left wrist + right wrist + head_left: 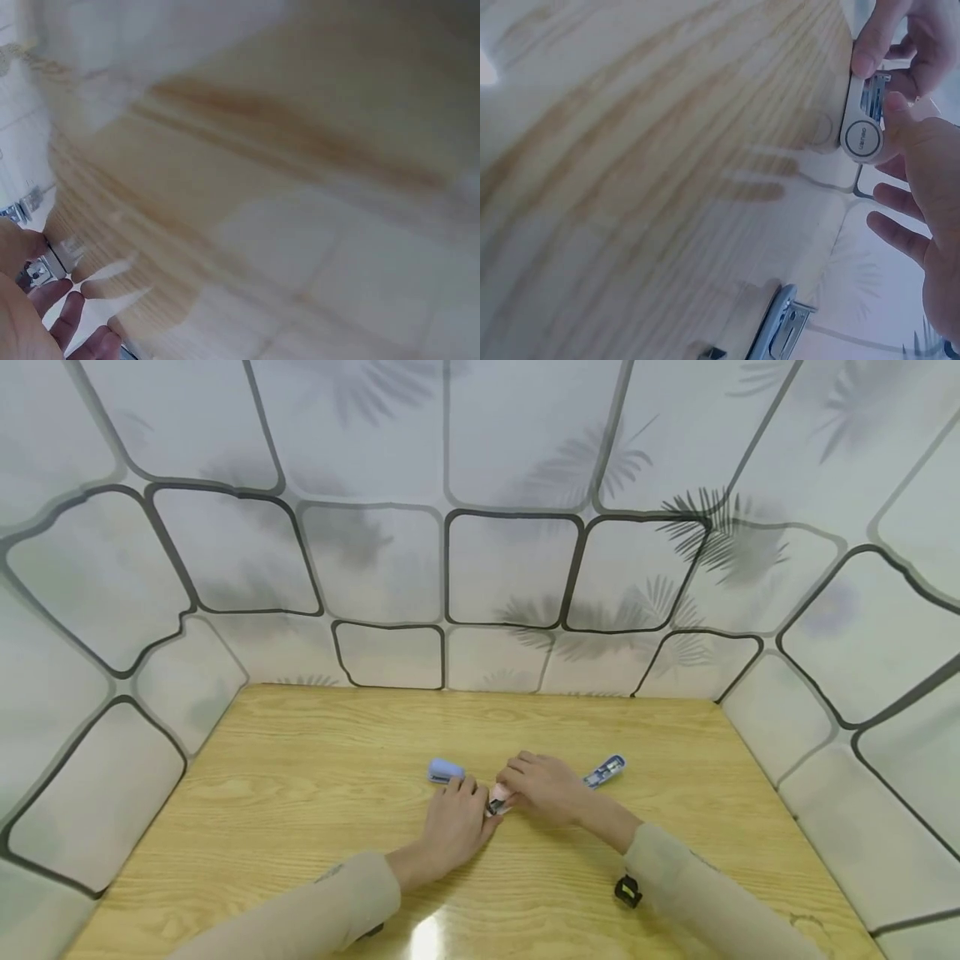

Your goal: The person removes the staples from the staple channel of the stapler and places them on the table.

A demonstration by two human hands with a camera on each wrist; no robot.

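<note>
A small white stapler (862, 141) with a round badge and an exposed metal channel is held between both hands, low over the table. My left hand (455, 827) grips one end of it, its thumb (865, 61) lying along the body in the right wrist view. At the badge end, my right hand (549, 789) pinches the stapler between thumb and fingers, while its other fingers (901, 236) spread loosely. Only part of the stapler's metal (43, 271) shows in the left wrist view; the hands hide much of the rest.
A blue stapler (446, 769) lies just beyond the left hand. Another blue stapler (606, 770), its metal inside showing, rests beyond the right hand. The wooden table (315, 743) meets patterned walls (517, 572) at its back and sides.
</note>
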